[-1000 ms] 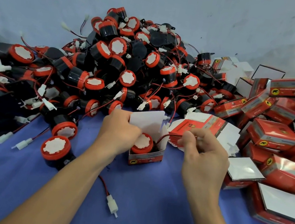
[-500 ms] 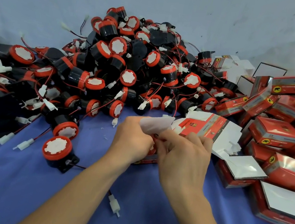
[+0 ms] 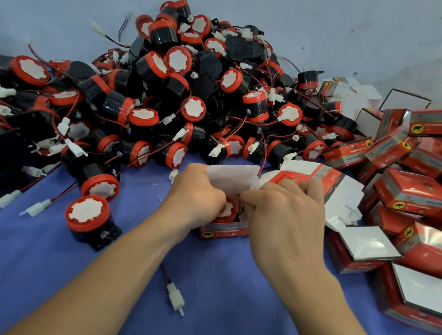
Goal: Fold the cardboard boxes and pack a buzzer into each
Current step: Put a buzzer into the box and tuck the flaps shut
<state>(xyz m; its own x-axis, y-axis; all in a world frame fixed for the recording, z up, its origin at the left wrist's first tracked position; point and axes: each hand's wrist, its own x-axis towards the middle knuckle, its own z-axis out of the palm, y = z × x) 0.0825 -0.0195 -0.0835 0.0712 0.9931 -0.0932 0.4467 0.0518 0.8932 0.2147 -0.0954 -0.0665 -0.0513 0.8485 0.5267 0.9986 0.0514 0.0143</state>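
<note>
We find the buzzer point(image 3: 228, 212) seated in the box point(image 3: 228, 230) between the hands, flap point(image 3: 235, 173) up. Left hand point(image 3: 198, 190) grips the box; right hand point(image 3: 286, 218) curls at its mouth, hold hidden. Step: tucking in. Next, we judge: close flap.

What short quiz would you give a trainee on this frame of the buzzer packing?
1. True or false: the box held between the left hand and right hand already has a buzzer in it.
2. Where do the closed red boxes lie? A) on the person's right B) on the person's left C) on top of the buzzer pile
3. What colour is the cloth under everything?
Key: 1 true; 2 A; 3 blue.
</note>
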